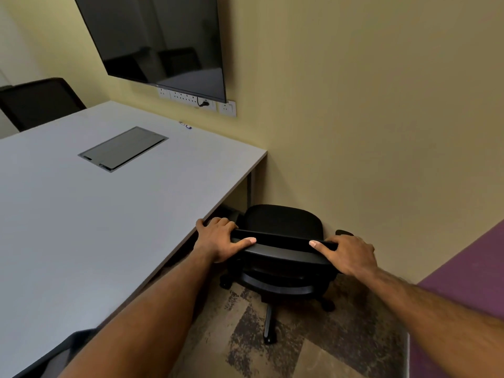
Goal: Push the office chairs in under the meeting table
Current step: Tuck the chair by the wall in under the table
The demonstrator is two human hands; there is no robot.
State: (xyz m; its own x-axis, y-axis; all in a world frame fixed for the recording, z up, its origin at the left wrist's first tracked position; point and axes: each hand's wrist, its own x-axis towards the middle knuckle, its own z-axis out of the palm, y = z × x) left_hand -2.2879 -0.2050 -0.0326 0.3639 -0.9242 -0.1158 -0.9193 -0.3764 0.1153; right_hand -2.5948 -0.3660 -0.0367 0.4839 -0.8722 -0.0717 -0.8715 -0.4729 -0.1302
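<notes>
A black office chair [282, 222] on castors stands beside the right edge of the grey meeting table [81, 219], near the yellow wall corner. Its seat sits outside the table edge, facing the wall. My left hand [221, 237] grips the left end of the chair's backrest top, close to the table edge. My right hand [347, 253] grips the right end of the same backrest top. Another black chair [38, 100] stands at the table's far left side, its lower part hidden by the tabletop.
A dark cable hatch [122, 148] is set in the tabletop. A pen [186, 125] lies near the far edge. A black screen [161, 42] and wall sockets [196, 100] hang above. A purple panel [463, 268] bounds the right; patterned carpet [313, 350] lies below.
</notes>
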